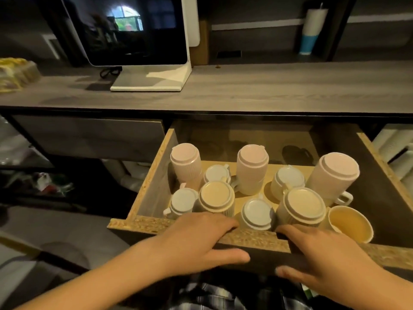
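Observation:
A chipboard drawer (154, 173) stands pulled out below the grey counter (268, 90). Inside it are several mugs turned upside down, among them a tall ribbed one (252, 168) at the middle back and a wide one (302, 208) near the front. One cream cup (349, 223) stands upright at the front right. My left hand (196, 240) grips the drawer's front panel (259, 238), fingers over its top edge and thumb on the dark front face. My right hand (324, 253) holds the same panel a little to the right in the same way.
A white-framed screen (134, 30) on a stand sits on the counter at the back left. A yellow packet (15, 72) lies at the far left. A white and blue tumbler (311, 30) stands on the back shelf. A shut drawer (89, 137) is to the left.

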